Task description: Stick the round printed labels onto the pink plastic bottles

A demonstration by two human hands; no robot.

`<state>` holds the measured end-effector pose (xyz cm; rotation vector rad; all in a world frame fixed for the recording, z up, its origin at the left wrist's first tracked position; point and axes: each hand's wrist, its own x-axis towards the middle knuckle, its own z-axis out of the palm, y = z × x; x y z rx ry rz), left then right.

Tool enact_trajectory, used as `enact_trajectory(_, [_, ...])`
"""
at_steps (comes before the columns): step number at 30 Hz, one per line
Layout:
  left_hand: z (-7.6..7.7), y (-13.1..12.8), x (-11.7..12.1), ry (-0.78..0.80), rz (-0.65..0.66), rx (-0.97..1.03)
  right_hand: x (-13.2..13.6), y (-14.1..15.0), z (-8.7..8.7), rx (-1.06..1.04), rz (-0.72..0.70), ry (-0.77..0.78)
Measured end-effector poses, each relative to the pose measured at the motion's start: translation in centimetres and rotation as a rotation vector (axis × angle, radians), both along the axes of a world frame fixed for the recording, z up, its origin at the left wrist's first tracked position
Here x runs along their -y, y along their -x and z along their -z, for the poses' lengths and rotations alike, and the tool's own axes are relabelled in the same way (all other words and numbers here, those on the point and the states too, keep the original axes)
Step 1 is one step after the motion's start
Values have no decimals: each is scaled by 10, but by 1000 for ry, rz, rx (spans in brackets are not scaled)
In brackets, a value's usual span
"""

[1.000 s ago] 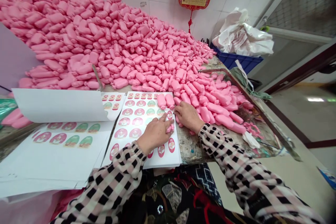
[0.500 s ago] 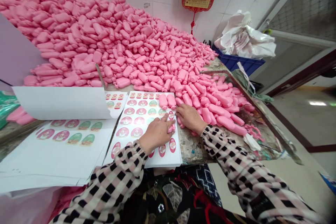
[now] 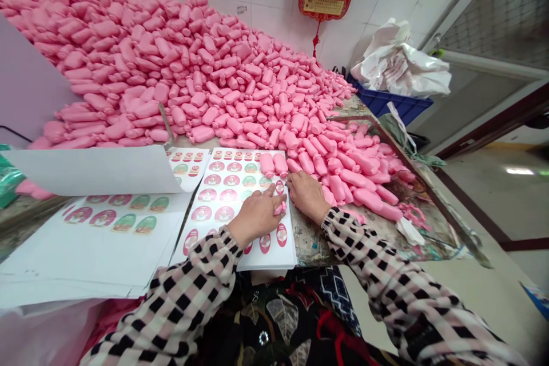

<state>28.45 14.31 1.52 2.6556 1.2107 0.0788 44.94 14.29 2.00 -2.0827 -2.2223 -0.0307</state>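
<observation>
A sheet of printed labels [image 3: 223, 229] lies on top of a stack, with rows of pink, green and red-white stickers. My left hand [image 3: 257, 214] rests on it, its index finger stretched toward an oval sticker [image 3: 279, 187]. Under its curled fingers the end of a small pink bottle [image 3: 281, 207] pokes out. Along the sheet's right edge, my right hand [image 3: 307, 195] has its fingers bent together beside that sticker; whatever they pinch is hidden. Two pink bottles [image 3: 273, 164] lie side by side on the sheet's upper right corner.
A great heap of pink bottles [image 3: 180, 68] covers the back of the table, spilling into a shallow framed tray [image 3: 446, 223] at right. More label sheets [image 3: 94, 257] lie at left, one curled up. Behind stands a blue crate [image 3: 386, 104] with white plastic bags [image 3: 398, 63].
My right hand has shifted very slightly left, its wrist drawn in. My left hand stays in place on the bottle. The view has shifted a little.
</observation>
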Motion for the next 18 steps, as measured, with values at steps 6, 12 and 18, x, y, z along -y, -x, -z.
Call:
enact_trajectory(6, [-2,0,1,23,-12,-6,5,5,-1,-36,69,58])
enact_trajectory(12, [-1,0,2,8,-4,10,12,8,3,-58,80,41])
enact_trajectory(18, [0,0,1,-5,-6,17,18,11,6,-106,135,34])
